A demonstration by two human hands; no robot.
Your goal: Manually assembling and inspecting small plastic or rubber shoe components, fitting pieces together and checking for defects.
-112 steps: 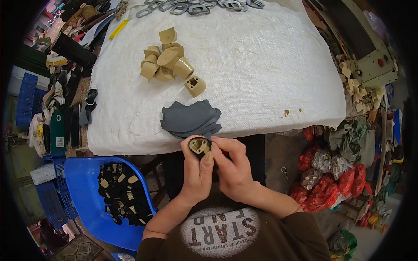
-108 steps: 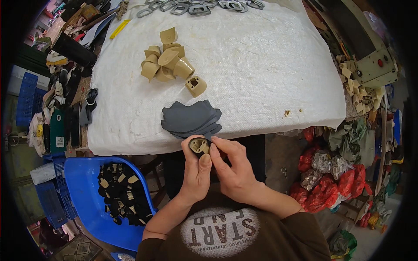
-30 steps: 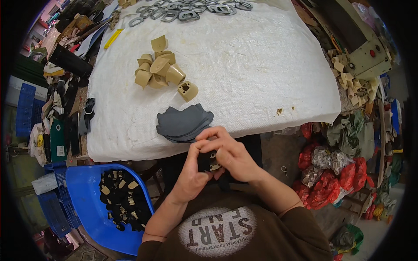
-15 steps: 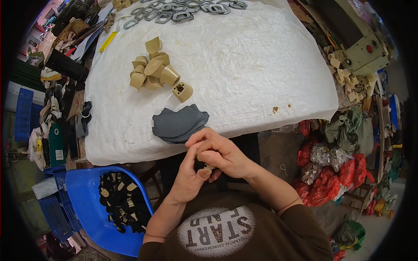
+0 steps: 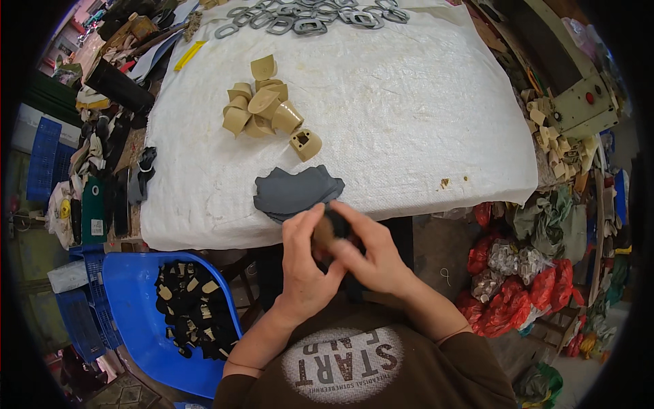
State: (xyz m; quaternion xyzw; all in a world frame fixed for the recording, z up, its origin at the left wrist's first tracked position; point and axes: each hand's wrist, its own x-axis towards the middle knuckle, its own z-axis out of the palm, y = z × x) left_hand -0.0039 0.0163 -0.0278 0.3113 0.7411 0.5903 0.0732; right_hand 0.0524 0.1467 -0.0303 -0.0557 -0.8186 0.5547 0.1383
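Just off the table's front edge, my left hand and my right hand are closed around a tan shoe heel with a black covering on part of it. Motion smears the heel and fingers partly hide it. Right in front of my hands, a stack of dark grey cut pieces with wavy edges lies on the white-covered table. Past the stack sits a pile of bare tan heels. One heel rests at the near end of this pile, its hollow showing.
A blue basin at my left holds several black and tan pieces. Grey oval rings lie at the table's far side, a yellow strip at far left. Red plastic bags stand on the right, below a machine box.
My hands have turned the heel and spread apart a little around it, so more of its tan and black surface shows. The whole view has shifted slightly.
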